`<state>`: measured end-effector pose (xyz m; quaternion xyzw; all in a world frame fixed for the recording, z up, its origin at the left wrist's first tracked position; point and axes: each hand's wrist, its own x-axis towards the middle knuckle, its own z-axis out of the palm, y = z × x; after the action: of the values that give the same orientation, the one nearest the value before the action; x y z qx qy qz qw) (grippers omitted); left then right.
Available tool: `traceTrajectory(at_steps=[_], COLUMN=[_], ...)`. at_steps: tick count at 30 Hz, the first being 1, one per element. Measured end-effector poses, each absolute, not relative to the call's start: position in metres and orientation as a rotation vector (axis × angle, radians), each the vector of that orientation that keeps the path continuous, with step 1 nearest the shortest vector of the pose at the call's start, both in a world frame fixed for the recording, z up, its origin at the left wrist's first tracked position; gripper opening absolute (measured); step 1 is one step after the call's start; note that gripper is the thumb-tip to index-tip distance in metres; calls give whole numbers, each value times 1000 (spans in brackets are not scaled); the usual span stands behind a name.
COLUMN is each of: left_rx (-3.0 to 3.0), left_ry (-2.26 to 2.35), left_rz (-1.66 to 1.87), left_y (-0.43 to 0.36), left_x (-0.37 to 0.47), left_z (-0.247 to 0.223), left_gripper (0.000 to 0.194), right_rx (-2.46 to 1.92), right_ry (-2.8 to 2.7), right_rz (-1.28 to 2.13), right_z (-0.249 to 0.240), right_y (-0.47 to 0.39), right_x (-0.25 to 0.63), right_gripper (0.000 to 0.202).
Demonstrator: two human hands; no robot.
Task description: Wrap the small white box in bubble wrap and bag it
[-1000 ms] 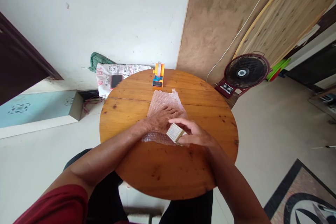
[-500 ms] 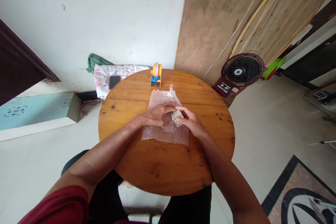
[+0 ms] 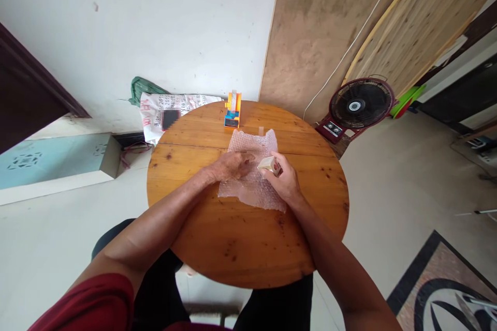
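Observation:
A small pale box (image 3: pixel 268 166) with reddish print on one end sits tilted in my right hand (image 3: pixel 288 178), between thumb and fingers. My left hand (image 3: pixel 234 166) is over the left part of a bubble wrap sheet (image 3: pixel 252 194), its fingers loosely bent and partly apart, with no object visible in them. The sheet lies under both hands, and its far right corner stands up a little. A short strip of clear tape (image 3: pixel 261 131) sticks out from the far edge of the wrap.
An orange and blue tape dispenser (image 3: pixel 232 111) stands near the far edge of the round wooden table (image 3: pixel 233 248). Behind the table are a printed white sack (image 3: pixel 151 114) and a wall. A dark red fan (image 3: pixel 355 106) stands beyond the right side.
The box has been turned in my right hand, and a printed end now shows. My left fingers have bent and drawn back from it. The bubble wrap has shifted slightly right.

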<state>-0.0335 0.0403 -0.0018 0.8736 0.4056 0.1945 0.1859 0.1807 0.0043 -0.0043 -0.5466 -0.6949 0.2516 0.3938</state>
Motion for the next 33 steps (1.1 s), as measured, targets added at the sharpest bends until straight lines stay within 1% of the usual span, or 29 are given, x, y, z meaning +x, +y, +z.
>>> traceTrajectory(at_steps=[3, 5, 11, 14, 17, 20, 22, 27, 29, 33], left_rx=[2446, 2444, 2431, 2432, 2430, 2437, 2444, 2419, 2428, 2456], left_ry=[1155, 1137, 1124, 1120, 1111, 1079, 1034, 1122, 1100, 995], left_rz=[511, 509, 502, 501, 505, 511, 530, 462, 478, 549], left_y=[39, 38, 38, 38, 39, 40, 39, 38, 38, 38], left_x=[-34, -35, -36, -36, -36, -37, -38, -37, -37, -37], left_z=[3, 5, 3, 2, 2, 2, 3, 5, 5, 6], left_gripper=[52, 57, 41, 39, 44, 59, 63, 50, 51, 60], right_rx=[-1365, -1334, -1310, -1315, -1274, -1183, -1161, -1237, -1259, -1241], right_ry=[-1893, -1954, -1978, -1982, -1972, -2020, -2027, -1962, -1971, -1990], right_rz=[570, 596, 662, 672, 677, 726, 778, 818, 791, 748], right_z=[-7, -8, -16, -18, -16, -12, -10, -14, -15, -13], right_y=[1, 2, 8, 9, 9, 8, 8, 9, 10, 10], right_x=[175, 174, 179, 179, 179, 178, 179, 179, 179, 179], right_gripper=[66, 69, 63, 59, 57, 56, 56, 61, 61, 57])
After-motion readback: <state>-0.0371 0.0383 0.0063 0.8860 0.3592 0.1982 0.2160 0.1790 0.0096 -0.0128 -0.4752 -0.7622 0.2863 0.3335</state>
